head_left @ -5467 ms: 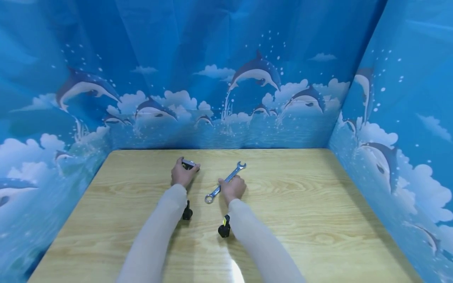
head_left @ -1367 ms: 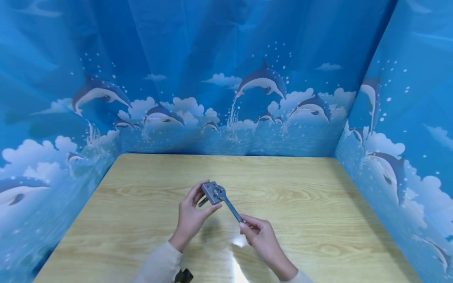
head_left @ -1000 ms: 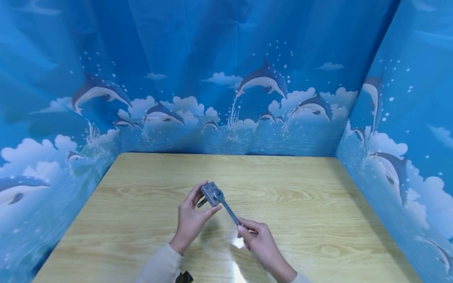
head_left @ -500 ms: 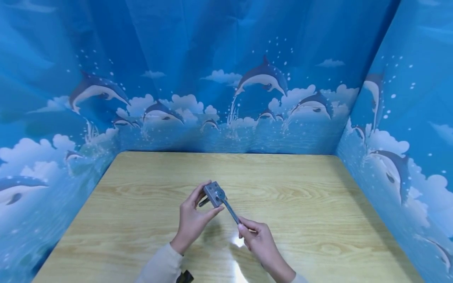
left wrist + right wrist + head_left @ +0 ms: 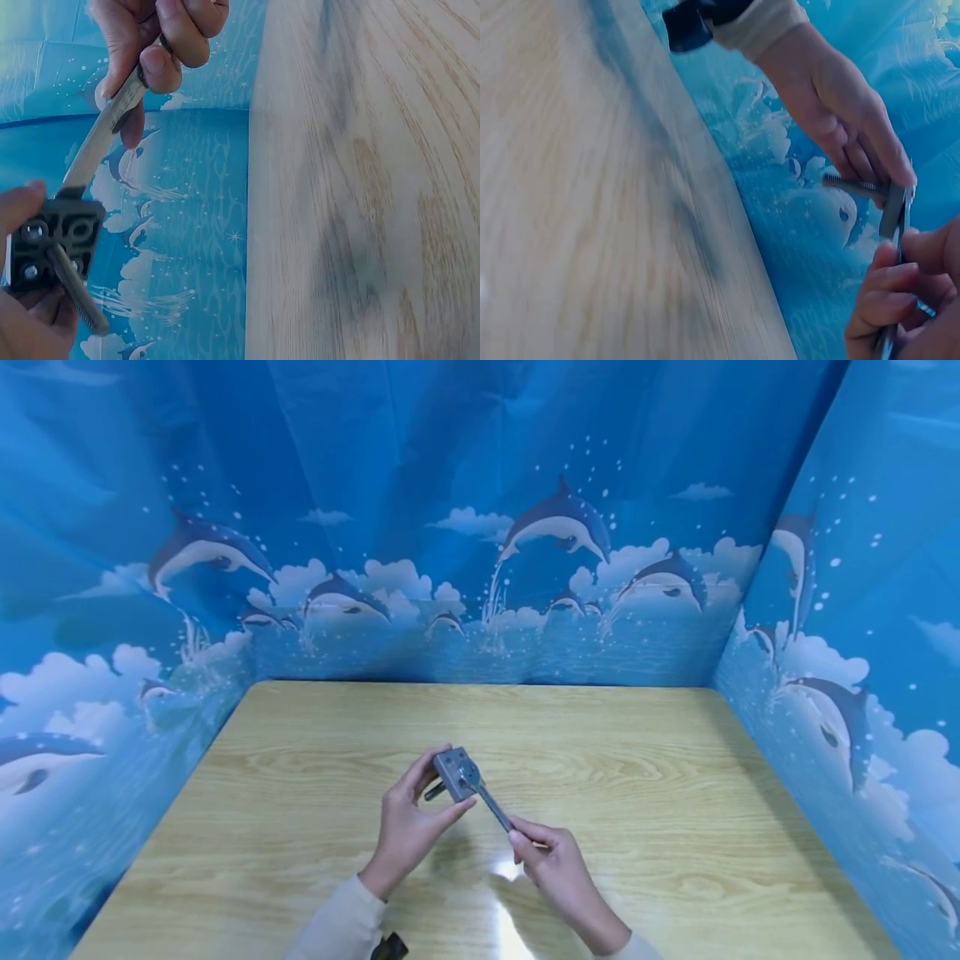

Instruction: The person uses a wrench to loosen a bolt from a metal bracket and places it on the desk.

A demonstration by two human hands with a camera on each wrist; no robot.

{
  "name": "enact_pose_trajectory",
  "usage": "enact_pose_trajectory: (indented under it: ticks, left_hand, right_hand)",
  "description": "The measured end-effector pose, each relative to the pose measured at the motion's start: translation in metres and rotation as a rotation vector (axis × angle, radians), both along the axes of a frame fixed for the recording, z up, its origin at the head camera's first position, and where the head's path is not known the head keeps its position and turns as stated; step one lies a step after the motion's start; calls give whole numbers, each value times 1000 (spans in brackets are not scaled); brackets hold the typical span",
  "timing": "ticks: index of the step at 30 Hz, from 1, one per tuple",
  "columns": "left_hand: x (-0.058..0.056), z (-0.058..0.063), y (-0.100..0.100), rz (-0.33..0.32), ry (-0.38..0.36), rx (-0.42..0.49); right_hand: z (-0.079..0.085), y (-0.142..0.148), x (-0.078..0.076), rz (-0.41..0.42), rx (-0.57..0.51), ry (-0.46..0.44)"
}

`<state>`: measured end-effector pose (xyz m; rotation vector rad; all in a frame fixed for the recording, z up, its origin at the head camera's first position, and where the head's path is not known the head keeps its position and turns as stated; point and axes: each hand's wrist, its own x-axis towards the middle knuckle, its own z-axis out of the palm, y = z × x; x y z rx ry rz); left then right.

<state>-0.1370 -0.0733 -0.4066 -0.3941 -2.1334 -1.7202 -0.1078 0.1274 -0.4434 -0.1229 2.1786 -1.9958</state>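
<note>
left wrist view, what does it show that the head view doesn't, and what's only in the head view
Only the left wrist view shows the recessed back of the metal block. Only the head view shows the block's front face, with one end of the wrench at it, plus the light sleeves. Both show the left hand holding the block, the right hand gripping the wrench, the threaded rod, the wood-grain table and the dolphin backdrop.
</note>
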Motion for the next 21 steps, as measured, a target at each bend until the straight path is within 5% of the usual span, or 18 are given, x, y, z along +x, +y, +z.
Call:
enact_pose_trajectory:
  ticks: [5,14,21]
  left_hand:
    - [-11,-16,-13,-118,-83,51]
    - [-6,-14,-28,-358,-174,74]
    - [-4,-13,-29,-548,-216,30]
  right_hand:
    - [-1,13,-13,91,63,71]
    - [-8,48,-61,409,197,170]
    - [6,63,-102,627,321,228]
